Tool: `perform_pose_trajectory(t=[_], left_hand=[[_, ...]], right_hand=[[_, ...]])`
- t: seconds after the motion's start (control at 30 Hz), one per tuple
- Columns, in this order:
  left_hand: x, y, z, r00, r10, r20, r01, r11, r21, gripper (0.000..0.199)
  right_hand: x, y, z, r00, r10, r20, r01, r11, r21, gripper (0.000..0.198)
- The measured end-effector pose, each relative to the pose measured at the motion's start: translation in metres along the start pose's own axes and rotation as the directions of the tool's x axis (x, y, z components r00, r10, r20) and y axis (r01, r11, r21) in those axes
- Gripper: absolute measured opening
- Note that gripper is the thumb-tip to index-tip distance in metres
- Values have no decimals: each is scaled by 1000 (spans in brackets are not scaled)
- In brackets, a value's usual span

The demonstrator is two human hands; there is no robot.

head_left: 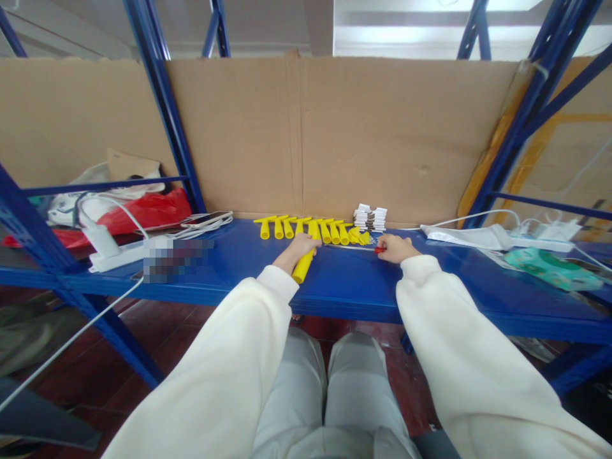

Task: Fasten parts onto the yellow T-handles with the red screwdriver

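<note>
On the blue shelf, my left hand (297,250) is closed around a yellow tube-shaped plastic handle (304,266), whose round end points toward me. My right hand (396,248) is closed at the fingertips on a small red item (379,250), too small to make out. Behind my left hand stands a row of similar yellow T-shaped handles (278,229). Small flat yellow pieces (358,236) lie in a heap between the row and my right hand. Just behind them are two stacks of white pieces (370,218). Tiny metallic bits lie near my right fingertips.
Cardboard (382,140) walls off the back of the shelf (349,293). At left are a white power strip (129,254), cables and a red bag (146,213). At right lie a white cloth-like item (466,236), another power strip and a green packet (552,268). Blue posts (167,115) frame both sides.
</note>
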State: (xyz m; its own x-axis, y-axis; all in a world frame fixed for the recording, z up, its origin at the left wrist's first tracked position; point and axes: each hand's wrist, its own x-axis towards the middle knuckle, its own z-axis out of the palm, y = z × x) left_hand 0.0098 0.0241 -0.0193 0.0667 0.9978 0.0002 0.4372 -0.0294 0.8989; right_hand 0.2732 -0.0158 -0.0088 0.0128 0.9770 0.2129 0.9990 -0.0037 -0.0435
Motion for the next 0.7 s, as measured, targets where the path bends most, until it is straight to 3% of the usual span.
perform_pose_trajectory(t=[0.2, 0.37, 0.53, 0.7], left_hand=[[-9, 7, 0, 998, 65, -4, -65, 996, -64, 29], [-15, 15, 0, 997, 81, -15, -82, 993, -84, 19], [-23, 22, 7, 991, 113, 70, -108, 992, -72, 11], [-29, 33, 27, 975, 155, 161, -153, 988, -30, 6]], right_hand=[[-5, -4, -6, 997, -45, 70, 39, 996, 76, 20], [-6, -9, -6, 991, -118, 56, 104, 973, 207, 25], [-5, -20, 0, 969, -187, -159, 229, 920, 317, 18], [-1, -26, 10, 913, -231, -337, 358, 851, 384, 14]])
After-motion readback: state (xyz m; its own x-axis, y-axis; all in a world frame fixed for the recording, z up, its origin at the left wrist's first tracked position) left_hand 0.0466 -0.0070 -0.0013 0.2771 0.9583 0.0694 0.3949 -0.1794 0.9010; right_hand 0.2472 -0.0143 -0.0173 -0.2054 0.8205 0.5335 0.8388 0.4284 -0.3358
